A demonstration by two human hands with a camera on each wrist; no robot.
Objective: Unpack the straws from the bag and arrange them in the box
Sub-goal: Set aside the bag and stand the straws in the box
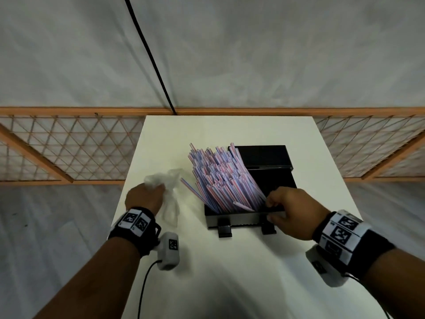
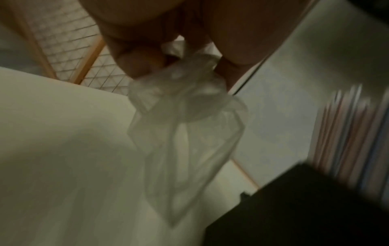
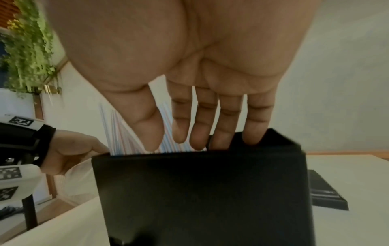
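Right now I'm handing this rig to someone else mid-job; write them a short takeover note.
Left hand: grips the crumpled plastic bag, which looks empty, above the table.
Right hand: fingers straight, reaching into the black box over its near edge, beside the straws.
Done: straws are out of the bag and in the box, leaning left, uneven.
Left: straighten the straws; set the bag aside.
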